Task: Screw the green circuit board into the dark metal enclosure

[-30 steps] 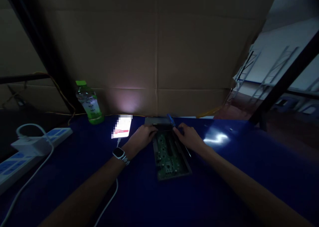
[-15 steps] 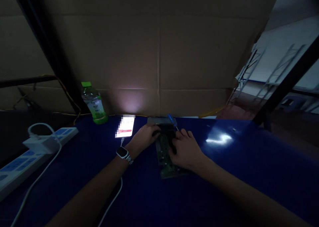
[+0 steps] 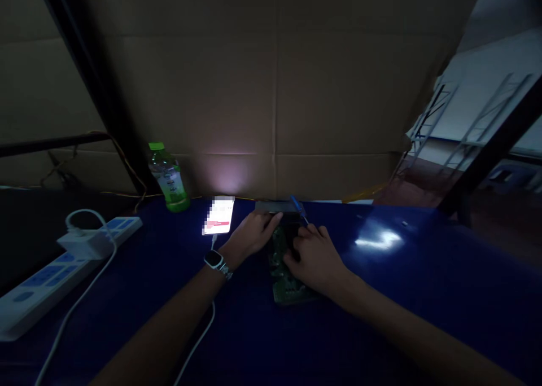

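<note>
A green circuit board (image 3: 282, 287) lies on the blue tabletop in front of me, with a flat grey piece (image 3: 285, 206) at its far end. My left hand (image 3: 253, 231) grips the board's far left part, thumb reaching across it. My right hand (image 3: 317, 259) is over the board's right side with fingers curled inward; whatever they pinch is hidden beneath them. Just beyond those fingers is a screwdriver (image 3: 298, 205) with a blue handle, its thin shaft pointing toward the hand. It appears to lie there rather than be held.
Left of the board, a lit phone (image 3: 219, 215) is plugged into a white cable (image 3: 207, 329). A green-capped bottle (image 3: 170, 180) stands behind it. At far left lies a power strip (image 3: 46, 279) with a charger (image 3: 84, 242). Cardboard (image 3: 339, 92) walls off the back.
My left thumb has stretched out across the board's far end. My right hand has shifted slightly left relative to the board. The view has turned a little, moving the scene rightward.
</note>
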`<state>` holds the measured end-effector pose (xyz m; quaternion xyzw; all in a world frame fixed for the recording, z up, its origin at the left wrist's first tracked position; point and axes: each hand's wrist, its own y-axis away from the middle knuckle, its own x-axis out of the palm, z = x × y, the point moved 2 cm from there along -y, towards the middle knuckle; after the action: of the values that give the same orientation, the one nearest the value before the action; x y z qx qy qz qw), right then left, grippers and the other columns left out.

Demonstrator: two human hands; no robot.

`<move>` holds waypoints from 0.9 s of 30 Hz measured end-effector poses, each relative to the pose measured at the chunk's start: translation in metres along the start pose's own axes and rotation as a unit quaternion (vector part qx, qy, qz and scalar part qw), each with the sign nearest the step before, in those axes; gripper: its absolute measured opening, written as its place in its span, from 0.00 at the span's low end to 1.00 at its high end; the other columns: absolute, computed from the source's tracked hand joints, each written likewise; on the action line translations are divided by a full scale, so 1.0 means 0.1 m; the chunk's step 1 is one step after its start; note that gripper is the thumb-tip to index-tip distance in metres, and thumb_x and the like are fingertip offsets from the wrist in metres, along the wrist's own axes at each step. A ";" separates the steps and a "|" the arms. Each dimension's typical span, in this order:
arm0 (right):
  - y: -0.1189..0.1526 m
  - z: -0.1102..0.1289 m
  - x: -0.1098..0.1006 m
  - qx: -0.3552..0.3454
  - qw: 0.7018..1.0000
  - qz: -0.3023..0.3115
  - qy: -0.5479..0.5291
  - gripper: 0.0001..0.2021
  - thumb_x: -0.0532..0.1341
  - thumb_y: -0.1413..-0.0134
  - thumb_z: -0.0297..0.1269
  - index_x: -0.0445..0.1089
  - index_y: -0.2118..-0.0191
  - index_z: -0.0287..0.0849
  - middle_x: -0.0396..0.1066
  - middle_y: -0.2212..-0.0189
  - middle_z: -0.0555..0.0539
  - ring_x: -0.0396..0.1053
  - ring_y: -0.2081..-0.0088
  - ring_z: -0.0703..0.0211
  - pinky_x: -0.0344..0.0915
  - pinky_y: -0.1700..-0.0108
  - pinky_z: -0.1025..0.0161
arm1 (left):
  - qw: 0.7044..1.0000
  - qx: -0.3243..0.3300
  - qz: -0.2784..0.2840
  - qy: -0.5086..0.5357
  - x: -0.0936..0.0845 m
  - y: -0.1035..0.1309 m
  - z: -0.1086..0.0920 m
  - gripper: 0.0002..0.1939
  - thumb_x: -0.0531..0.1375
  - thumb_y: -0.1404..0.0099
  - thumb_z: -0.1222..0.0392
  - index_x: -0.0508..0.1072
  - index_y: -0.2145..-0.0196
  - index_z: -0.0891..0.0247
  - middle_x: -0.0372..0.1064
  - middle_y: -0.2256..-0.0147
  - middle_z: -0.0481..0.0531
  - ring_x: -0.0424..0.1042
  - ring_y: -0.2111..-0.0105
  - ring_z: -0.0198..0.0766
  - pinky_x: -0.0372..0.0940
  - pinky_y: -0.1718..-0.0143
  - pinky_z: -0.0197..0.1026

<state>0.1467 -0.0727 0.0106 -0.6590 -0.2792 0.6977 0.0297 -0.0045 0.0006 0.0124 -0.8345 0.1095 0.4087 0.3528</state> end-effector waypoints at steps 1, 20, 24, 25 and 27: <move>0.00 0.01 0.00 0.004 1.000 -0.003 -0.006 0.13 0.56 0.46 0.38 0.74 0.75 0.39 0.72 0.70 0.41 0.66 0.62 0.48 0.54 0.58 0.52 | 1.000 -0.007 -0.003 0.011 0.00 0.00 0.00 0.28 0.43 0.27 0.48 0.74 0.71 0.65 0.72 0.69 0.54 0.71 0.69 0.39 0.62 0.65 0.41; 0.03 0.09 0.00 -0.014 0.999 -0.026 0.018 0.12 0.57 0.46 0.38 0.74 0.74 0.39 0.71 0.71 0.41 0.65 0.61 0.46 0.54 0.58 0.51 | 1.000 0.002 0.011 -0.029 -0.02 0.00 0.00 0.29 0.42 0.27 0.46 0.73 0.72 0.64 0.70 0.69 0.54 0.70 0.69 0.39 0.64 0.65 0.43; 0.03 0.09 -0.01 -0.014 0.999 -0.031 0.005 0.12 0.57 0.46 0.37 0.72 0.75 0.40 0.71 0.71 0.41 0.65 0.62 0.47 0.53 0.58 0.52 | 0.999 -0.026 0.014 0.024 -0.03 0.00 0.02 0.28 0.42 0.27 0.45 0.73 0.70 0.64 0.72 0.70 0.53 0.71 0.70 0.39 0.64 0.66 0.41; 0.03 0.09 -0.02 -0.012 0.999 -0.033 0.000 0.12 0.57 0.46 0.38 0.72 0.75 0.40 0.71 0.71 0.42 0.65 0.62 0.47 0.53 0.59 0.52 | 0.999 -0.033 0.016 0.039 -0.03 0.00 0.01 0.27 0.42 0.27 0.45 0.73 0.69 0.64 0.73 0.69 0.53 0.72 0.68 0.39 0.65 0.64 0.41; 0.02 0.07 -0.04 -0.003 0.999 -0.038 -0.012 0.12 0.56 0.46 0.38 0.70 0.76 0.41 0.71 0.72 0.42 0.66 0.63 0.48 0.52 0.59 0.53 | 0.996 -0.043 0.010 0.071 -0.05 0.00 -0.01 0.24 0.44 0.28 0.46 0.74 0.65 0.64 0.75 0.65 0.53 0.73 0.63 0.41 0.65 0.60 0.42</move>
<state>0.1409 -0.0786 0.0127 -0.6401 -0.3065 0.7027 0.0504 -0.0073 -0.0007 0.0167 -0.8748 0.1252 0.3559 0.3040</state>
